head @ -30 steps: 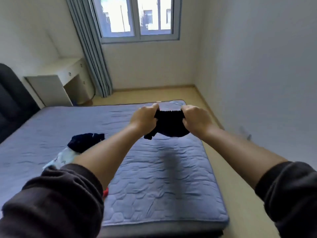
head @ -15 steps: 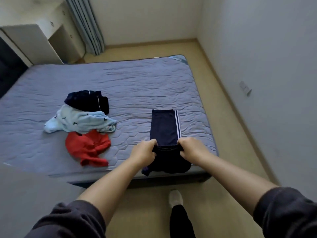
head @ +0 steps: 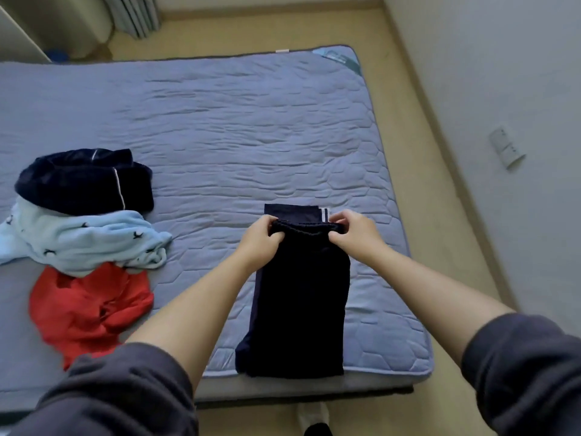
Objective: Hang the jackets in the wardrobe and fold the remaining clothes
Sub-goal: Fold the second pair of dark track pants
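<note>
Your left hand (head: 259, 243) and right hand (head: 355, 236) grip the trousers (head: 298, 309), fingertips curled out of sight in the waistband. Lower layer covered except a striped far strip. The light blue garment (head: 85, 243) is cut by the left edge. Your left sleeve (head: 110, 394) hides part of the red garment (head: 88, 306). Your foot (head: 312, 416) is cropped at the bottom.

- The head camera is looking forward and steeply down from over the near edge of the bed (head: 220, 127); the person's own foot (head: 312, 415) is showing at the bottom edge.
- It is facing across the bed toward the curtain (head: 135, 14), with the wall (head: 503, 73) running along the right.
- It is sitting close above the forearms, the left hand (head: 259, 243) and right hand (head: 356, 237) gripping the trousers (head: 301, 309) mid-frame.
</note>
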{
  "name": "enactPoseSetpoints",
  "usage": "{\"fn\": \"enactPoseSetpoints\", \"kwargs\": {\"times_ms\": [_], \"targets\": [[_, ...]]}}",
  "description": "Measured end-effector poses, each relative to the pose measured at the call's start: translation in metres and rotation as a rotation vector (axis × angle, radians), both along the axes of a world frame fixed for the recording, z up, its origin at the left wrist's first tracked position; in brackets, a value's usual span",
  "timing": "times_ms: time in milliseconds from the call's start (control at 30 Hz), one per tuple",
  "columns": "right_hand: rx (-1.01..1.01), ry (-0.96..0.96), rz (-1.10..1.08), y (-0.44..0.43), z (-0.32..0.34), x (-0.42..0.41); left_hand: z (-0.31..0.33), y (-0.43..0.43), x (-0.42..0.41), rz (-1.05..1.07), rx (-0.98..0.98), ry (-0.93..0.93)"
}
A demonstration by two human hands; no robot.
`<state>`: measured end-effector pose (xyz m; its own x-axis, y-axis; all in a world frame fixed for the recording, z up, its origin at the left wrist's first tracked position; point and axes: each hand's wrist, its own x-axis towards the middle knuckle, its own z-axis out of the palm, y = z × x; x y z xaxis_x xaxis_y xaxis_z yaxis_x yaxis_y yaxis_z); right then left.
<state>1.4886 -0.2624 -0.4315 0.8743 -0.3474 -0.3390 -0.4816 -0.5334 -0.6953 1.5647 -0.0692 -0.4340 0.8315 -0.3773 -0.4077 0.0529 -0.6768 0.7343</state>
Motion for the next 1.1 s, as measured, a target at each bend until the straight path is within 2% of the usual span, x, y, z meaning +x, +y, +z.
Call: {"fn": "enactPoseSetpoints", "kwargs": {"times_ms": [167,300,400,533,633,767,867,933,1000,1100], "targets": [[0.032,-0.007,-0.107,-0.034,-0.084,0.096,-0.072,-0.045,0.086,0.046,0.028,0.007],[0.133,-0.02,-0.27,-0.039,-0.164,0.137,-0.143,-0.059,0.131,0.267,0.079,-0.026],[0.178,0.179,-0.329,-0.027,-0.229,0.106,-0.202,-0.04,0.11,0.352,0.196,0.071],[0.26,0.411,-0.417,0.008,-0.287,0.012,-0.259,0.015,0.033,0.355,0.27,0.255],[0.245,0.401,-0.447,0.021,-0.305,-0.031,-0.277,0.052,-0.003,0.405,0.33,0.332],[0.363,0.408,-0.499,0.026,-0.309,-0.046,-0.281,0.08,-0.03,0.439,0.286,0.366],[0.441,0.475,-0.446,0.026,-0.309,-0.058,-0.282,0.096,-0.049,0.5,0.251,0.512],[0.566,0.509,-0.42,0.029,-0.306,-0.071,-0.285,0.103,-0.062,0.492,0.226,0.604],[0.664,0.547,-0.384,0.034,-0.304,-0.088,-0.287,0.104,-0.072,0.458,0.205,0.636],[0.635,0.601,-0.323,0.044,-0.304,-0.112,-0.29,0.103,-0.082,0.43,0.226,0.611]]}}
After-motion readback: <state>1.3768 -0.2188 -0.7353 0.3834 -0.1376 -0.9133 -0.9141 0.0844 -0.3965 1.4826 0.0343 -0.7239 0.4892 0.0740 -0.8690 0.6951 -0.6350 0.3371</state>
